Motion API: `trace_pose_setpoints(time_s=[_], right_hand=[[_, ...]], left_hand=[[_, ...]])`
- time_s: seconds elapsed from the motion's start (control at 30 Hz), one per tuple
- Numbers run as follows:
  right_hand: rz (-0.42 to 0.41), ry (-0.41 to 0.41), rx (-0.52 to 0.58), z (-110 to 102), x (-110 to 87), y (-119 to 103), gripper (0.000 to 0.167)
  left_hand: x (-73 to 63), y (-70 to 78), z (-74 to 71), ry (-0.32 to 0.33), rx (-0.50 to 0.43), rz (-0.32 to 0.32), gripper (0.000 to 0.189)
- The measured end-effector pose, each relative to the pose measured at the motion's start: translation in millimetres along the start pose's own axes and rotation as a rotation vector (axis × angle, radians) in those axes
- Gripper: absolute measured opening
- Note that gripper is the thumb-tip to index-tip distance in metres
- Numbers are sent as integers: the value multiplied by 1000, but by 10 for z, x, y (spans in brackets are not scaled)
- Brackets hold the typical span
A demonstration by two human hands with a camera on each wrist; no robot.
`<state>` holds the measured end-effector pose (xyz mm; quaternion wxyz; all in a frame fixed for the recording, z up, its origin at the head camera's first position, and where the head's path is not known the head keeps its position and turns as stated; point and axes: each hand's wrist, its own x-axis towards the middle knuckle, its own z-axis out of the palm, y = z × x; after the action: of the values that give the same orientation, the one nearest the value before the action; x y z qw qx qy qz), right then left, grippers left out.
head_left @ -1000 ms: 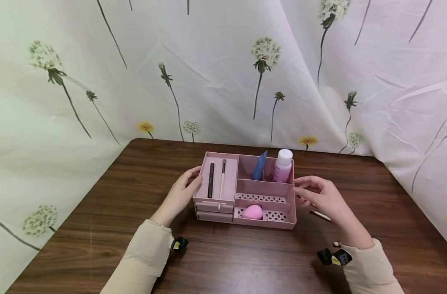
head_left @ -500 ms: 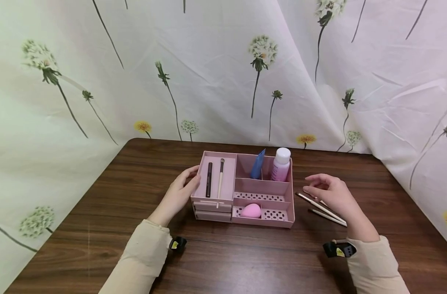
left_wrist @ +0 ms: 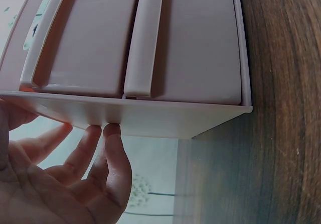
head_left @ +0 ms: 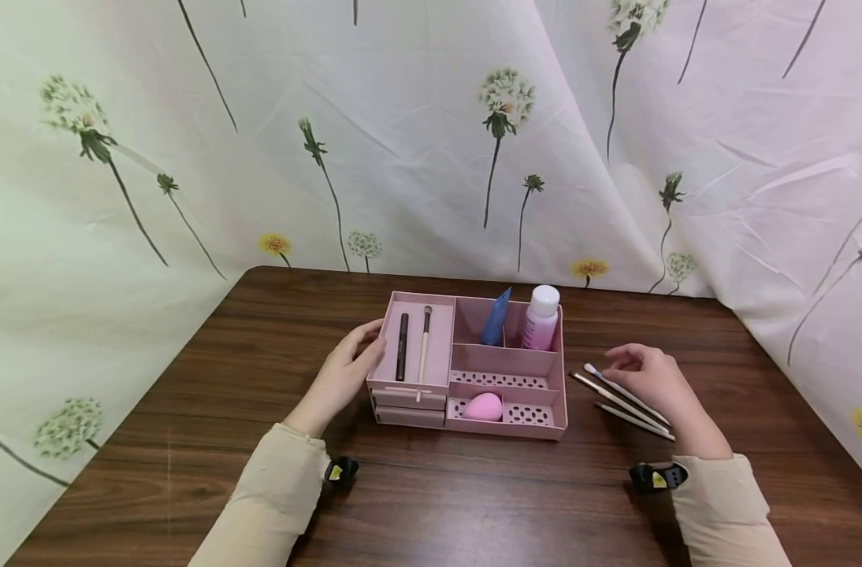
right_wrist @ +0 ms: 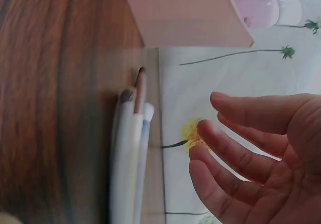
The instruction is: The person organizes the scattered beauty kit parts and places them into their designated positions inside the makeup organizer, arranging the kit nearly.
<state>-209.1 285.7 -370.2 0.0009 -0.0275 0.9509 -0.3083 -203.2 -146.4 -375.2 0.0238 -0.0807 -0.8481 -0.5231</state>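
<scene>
A pink makeup organizer [head_left: 505,361] stands on the table. My left hand [head_left: 342,378] rests against its left side, fingertips on the outer wall below the two drawers [left_wrist: 195,43] in the left wrist view. My right hand [head_left: 651,379] hovers over several thin makeup brushes [head_left: 618,398] right of the organizer, thumb apart from loosely bent fingers and holding nothing in the right wrist view. One of the brushes has a white tip [head_left: 590,368]. The organizer's top tray bears a black pen-like stick [head_left: 403,346] and a makeup brush [head_left: 425,350].
In the organizer's right compartments stand a blue tube [head_left: 496,319] and a pink bottle with a white cap [head_left: 540,323]. A pink makeup sponge [head_left: 484,407] lies in the front compartment. Behind the wooden table [head_left: 473,504] hangs a flowered cloth [head_left: 417,157].
My right hand has left the organizer's right side and moved right over the brushes, uncovering more of them. My left hand stays against the organizer.
</scene>
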Motion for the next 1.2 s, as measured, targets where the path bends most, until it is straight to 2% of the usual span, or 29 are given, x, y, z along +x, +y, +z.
trace_pose_setpoints(time_s=[0.27, 0.43, 1.0, 1.2], right_hand=[[25, -92, -61, -7, 47, 181, 34], [31, -119, -82, 5, 86, 253, 34], [64, -176, -31, 24, 95, 336, 31], [35, -201, 18, 23, 90, 370, 27]], left_hand=[[20, -19, 5, -5, -3, 2, 48], [30, -32, 14, -4, -6, 0, 49], [2, -18, 8, -6, -2, 0, 48], [-12, 2, 3, -4, -5, 4, 48]])
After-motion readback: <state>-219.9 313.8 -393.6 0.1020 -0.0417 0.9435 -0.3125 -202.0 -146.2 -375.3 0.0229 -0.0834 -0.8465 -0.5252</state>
